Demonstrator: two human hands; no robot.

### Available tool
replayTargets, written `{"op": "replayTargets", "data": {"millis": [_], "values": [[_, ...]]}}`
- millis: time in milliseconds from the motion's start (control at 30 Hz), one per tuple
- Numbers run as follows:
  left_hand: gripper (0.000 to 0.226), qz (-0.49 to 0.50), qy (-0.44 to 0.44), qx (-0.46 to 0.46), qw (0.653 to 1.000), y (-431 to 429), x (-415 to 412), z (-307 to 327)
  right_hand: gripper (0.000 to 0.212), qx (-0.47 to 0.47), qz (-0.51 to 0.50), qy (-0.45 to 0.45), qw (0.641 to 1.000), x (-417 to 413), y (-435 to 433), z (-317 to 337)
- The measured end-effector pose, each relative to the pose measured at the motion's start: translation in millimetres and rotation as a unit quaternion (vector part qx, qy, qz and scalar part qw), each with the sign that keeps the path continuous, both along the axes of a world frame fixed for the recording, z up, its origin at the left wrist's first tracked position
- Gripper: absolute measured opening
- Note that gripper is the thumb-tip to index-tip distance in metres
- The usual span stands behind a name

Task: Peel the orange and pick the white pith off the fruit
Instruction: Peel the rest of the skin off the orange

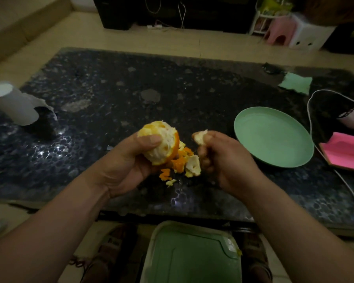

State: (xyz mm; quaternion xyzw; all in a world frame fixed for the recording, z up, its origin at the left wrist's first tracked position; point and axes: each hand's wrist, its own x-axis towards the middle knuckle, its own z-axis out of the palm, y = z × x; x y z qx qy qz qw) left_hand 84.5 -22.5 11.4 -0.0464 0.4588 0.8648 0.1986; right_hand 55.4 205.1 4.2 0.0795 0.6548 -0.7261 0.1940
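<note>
Gripping the half-peeled orange (161, 142) firmly in the curled left hand (127, 160) helps — right hand (223, 160) fingers (205, 145), just beside it, pinch a torn peel piece (199, 136); drop that, then dig under the remaining rind (175, 149).

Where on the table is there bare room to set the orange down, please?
The green plate is bare, and so is the table stretch between the paper roll and the plate. Crowded: peel scraps at front centre, cable and pink box at right.

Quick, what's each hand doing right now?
Left hand: gripping the partly peeled orange.
Right hand: pinching a torn piece of peel.
</note>
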Motion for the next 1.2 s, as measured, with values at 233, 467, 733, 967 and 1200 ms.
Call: {"op": "replayTargets", "data": {"millis": [233, 467, 733, 967, 1200], "values": [[0.066, 0.059, 0.016, -0.167, 0.984, 13.5, -4.1, -7.4, 0.036, 0.376, 0.126, 0.158, 0.904, 3.3, -7.3, -15.5], [0.064, 0.038, 0.029, -0.187, 0.981, 17.1, -4.2, -6.7, 0.025, 0.233, 0.093, 0.154, 0.956, 16.3, -6.2, 3.3], [0.052, 0.104, 0.011, -0.185, 0.977, 29.9, -6.3, 1.0, 0.027, 0.174, 0.121, 0.168, 0.963, 22.9, -15.8, 5.1], [0.059, 0.048, -0.043, -0.228, 0.971, 30.1, -3.4, 3.3, 0.031, 0.302, 0.139, 0.260, 0.906, 31.2, -16.4, 6.1], [0.053, 0.114, 0.056, -0.297, 0.946, 35.4, 1.7, -2.8, 0.023, 0.270, 0.127, 0.251, 0.921, 30.5, -20.8, 4.8]]}}
